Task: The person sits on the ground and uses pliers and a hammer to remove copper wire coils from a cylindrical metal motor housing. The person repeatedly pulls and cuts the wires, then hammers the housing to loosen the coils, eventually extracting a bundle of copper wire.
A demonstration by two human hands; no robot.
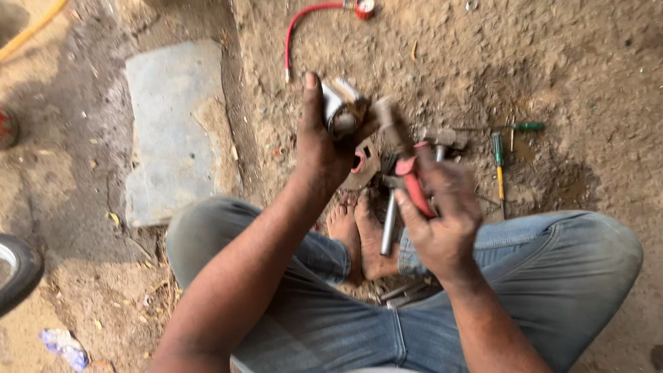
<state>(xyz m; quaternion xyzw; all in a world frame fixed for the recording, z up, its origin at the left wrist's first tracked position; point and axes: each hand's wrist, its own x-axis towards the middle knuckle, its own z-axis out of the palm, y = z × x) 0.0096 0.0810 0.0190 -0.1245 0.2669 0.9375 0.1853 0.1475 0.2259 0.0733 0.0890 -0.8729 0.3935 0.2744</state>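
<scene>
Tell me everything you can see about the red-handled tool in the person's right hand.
The red-handled tool looks like a small hammer: a red grip, worn and dirty, leading up to a dull metal-looking head, blurred. The right hand grips the lower handle, holding it tilted, head up and to the left, above the dirt ground. Its head sits close beside the small silvery part held in the left hand; whether they touch cannot be told.

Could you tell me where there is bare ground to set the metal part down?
Open dirt lies right of the screwdrivers, and between the stone slab and red hose. It is crowded before the bare feet, around the hammer and red-handled tool.
</scene>
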